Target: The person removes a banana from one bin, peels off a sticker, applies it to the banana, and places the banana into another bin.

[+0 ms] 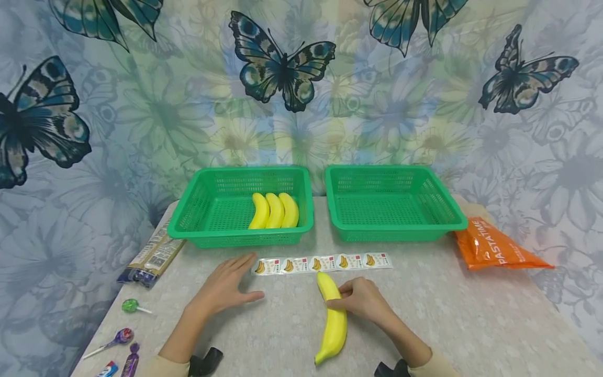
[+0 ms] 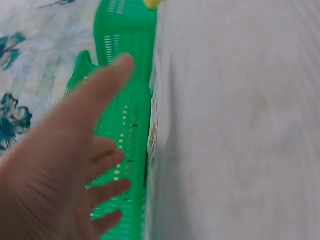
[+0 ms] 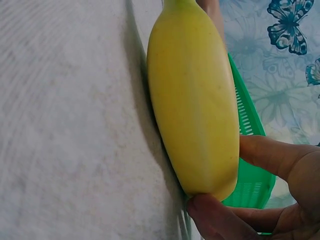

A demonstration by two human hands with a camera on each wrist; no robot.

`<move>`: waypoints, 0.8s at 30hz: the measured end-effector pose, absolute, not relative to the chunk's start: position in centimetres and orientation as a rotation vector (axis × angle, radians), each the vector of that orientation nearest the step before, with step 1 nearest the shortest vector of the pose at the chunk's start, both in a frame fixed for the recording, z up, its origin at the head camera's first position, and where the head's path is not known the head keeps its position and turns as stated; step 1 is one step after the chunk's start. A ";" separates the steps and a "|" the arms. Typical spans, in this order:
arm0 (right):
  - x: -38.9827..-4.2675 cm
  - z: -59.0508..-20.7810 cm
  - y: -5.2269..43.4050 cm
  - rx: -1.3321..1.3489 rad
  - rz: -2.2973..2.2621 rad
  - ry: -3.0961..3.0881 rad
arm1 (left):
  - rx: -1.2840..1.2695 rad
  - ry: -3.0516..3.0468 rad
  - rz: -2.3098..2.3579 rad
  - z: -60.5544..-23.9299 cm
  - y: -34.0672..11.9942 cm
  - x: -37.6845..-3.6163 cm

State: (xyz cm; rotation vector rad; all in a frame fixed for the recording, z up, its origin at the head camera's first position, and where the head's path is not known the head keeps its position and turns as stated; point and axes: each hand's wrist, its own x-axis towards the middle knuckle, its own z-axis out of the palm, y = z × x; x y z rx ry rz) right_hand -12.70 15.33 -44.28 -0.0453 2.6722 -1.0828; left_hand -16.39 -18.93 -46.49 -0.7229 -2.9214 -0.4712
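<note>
A yellow banana (image 1: 334, 330) lies on the table in front of a strip of banana stickers (image 1: 316, 263). My right hand (image 1: 363, 301) pinches the banana between thumb and fingers near its upper part; the right wrist view shows the same banana (image 3: 192, 100) large, with fingertips at its side and lower end. My left hand (image 1: 225, 285) is spread with straight fingers and thumb apart, its fingertips beside the left end of the strip. Whether they touch the strip I cannot tell. In the left wrist view the left hand (image 2: 65, 145) has nothing in its grasp.
A green basket (image 1: 240, 239) at back left holds three bananas (image 1: 275, 211); another green basket (image 1: 398, 234) stands at back right. An orange pasta bag (image 1: 494, 246) lies at right. At left are a package (image 1: 153, 256), a green lollipop (image 1: 130, 306), a purple lollipop (image 1: 124, 335) and small wrapped sweets (image 1: 131, 361).
</note>
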 end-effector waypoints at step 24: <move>-13.1 -44.4 15.1 -0.017 -1.062 2.695 | -0.774 -2.898 -0.448 -49.3 -19.8 -18.1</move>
